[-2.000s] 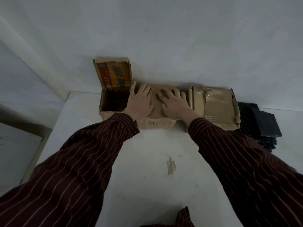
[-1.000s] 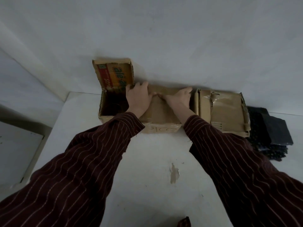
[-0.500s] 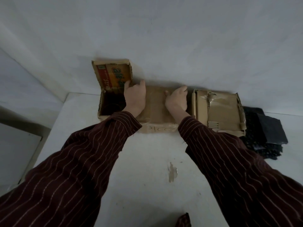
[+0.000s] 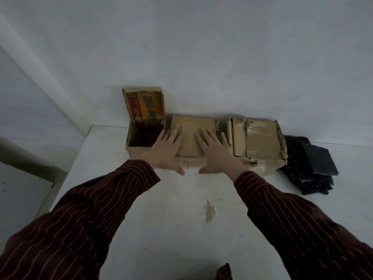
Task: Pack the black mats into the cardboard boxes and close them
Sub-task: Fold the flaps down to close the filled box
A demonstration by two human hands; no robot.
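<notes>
Left hand and right hand, fingers straight and spread, pressing flat on closed middle box; black mats lying far right on table.

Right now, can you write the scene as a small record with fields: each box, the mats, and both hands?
left box: open, lid upright; inside too dark to tell
middle box: closed, both hands on its top
right box: closed, torn tape on top
black mats: stacked on the table, right of the right box
left hand: flat, fingers straight, on the middle box
right hand: flat, fingers straight, beside the left hand
left to do: left box not yet closed
</notes>
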